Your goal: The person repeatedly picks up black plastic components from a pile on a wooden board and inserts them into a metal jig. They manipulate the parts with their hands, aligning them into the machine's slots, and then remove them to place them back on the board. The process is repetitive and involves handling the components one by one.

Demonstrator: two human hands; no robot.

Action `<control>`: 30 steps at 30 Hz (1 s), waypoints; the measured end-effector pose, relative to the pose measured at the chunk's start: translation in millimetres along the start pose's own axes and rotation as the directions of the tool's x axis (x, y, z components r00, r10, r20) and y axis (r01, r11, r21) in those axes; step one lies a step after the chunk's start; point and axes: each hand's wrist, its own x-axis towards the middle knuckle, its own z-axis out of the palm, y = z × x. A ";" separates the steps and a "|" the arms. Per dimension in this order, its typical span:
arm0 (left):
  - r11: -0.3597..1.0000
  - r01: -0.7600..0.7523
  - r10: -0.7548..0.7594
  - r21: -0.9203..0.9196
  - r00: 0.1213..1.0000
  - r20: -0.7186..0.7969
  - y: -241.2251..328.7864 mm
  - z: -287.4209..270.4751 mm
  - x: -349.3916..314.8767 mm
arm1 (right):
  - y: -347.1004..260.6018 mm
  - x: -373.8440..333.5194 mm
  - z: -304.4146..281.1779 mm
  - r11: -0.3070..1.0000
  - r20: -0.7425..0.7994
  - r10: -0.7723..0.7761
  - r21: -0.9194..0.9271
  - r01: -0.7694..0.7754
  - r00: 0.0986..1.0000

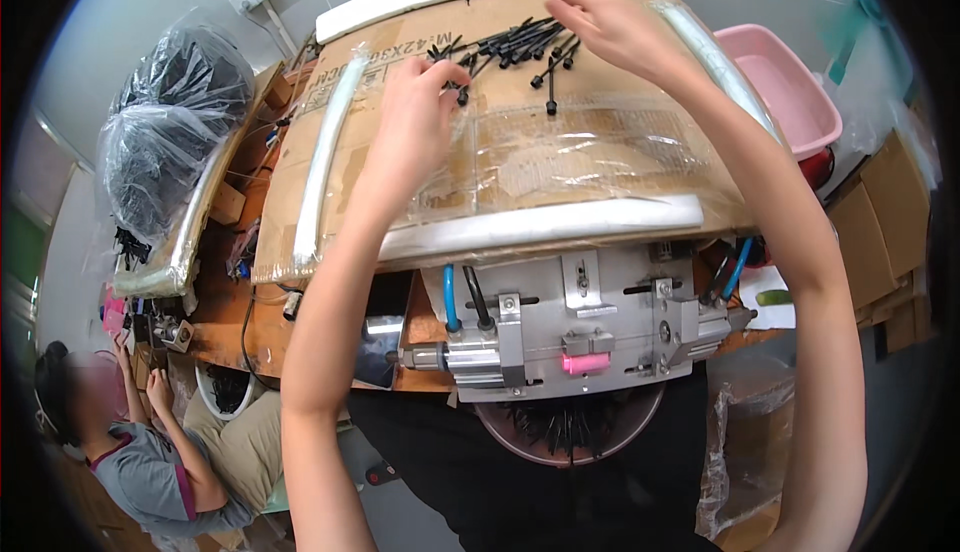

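A loose pile of thin black rods with knobbed ends (520,44) lies on a tape-covered cardboard work surface (590,157). My left hand (418,117) is at the left end of the pile, its fingers curled in around a black rod whose knobbed end shows at the fingertips. At the pile's far right edge, my right hand (600,27) reaches over with fingers stretched toward the left, the rods just below them. One rod (551,94) points toward me, apart from the thick of the pile.
White padded strips (560,222) edge the cardboard. Nearer me is a metal fixture (580,322) with cylinders, blue hoses and a pink piece (586,363), above a tub of black rods (570,432). A pink basin (780,82) stands right; a co-worker (170,452) sits left, near a plastic-wrapped black bundle (180,102).
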 end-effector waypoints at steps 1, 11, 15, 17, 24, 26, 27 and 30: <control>1.000 -0.007 0.006 0.014 0.999 0.043 -8.9 8.7 13.4 | 20.5 26.4 18.5 0.998 -0.010 -0.066 0.003 0.066 0.998; 0.995 0.041 -0.016 -0.086 0.963 0.269 -29.6 9.6 8.6 | 33.6 46.6 65.1 0.984 0.392 -0.130 -0.065 0.168 0.911; 0.985 0.010 0.035 -0.175 0.967 0.251 0.6 -9.0 -26.0 | 21.0 -9.3 38.3 0.956 0.400 -0.267 -0.003 0.292 0.877; 0.988 -0.062 0.091 -0.142 0.972 0.214 19.9 -16.4 -39.9 | 9.8 -33.6 25.1 0.947 0.428 -0.291 0.002 0.321 0.856; 0.995 -0.058 0.067 -0.076 0.991 0.119 68.9 -33.6 -61.9 | 23.4 -83.1 -2.2 0.937 0.299 -0.345 0.056 0.345 0.890; 0.988 -0.042 0.070 -0.146 0.978 0.195 64.7 -39.3 -67.8 | 25.5 -83.1 -4.8 0.940 0.261 -0.341 0.105 0.325 0.903; 0.981 -0.066 0.108 -0.182 0.967 0.231 63.8 -42.4 -68.5 | 24.3 -81.1 -7.7 0.944 0.248 -0.329 0.073 0.320 0.911; 0.968 -0.082 0.153 -0.238 0.941 0.300 57.6 -53.6 -79.4 | 8.8 -62.6 -19.8 0.936 0.186 -0.350 0.094 0.338 0.918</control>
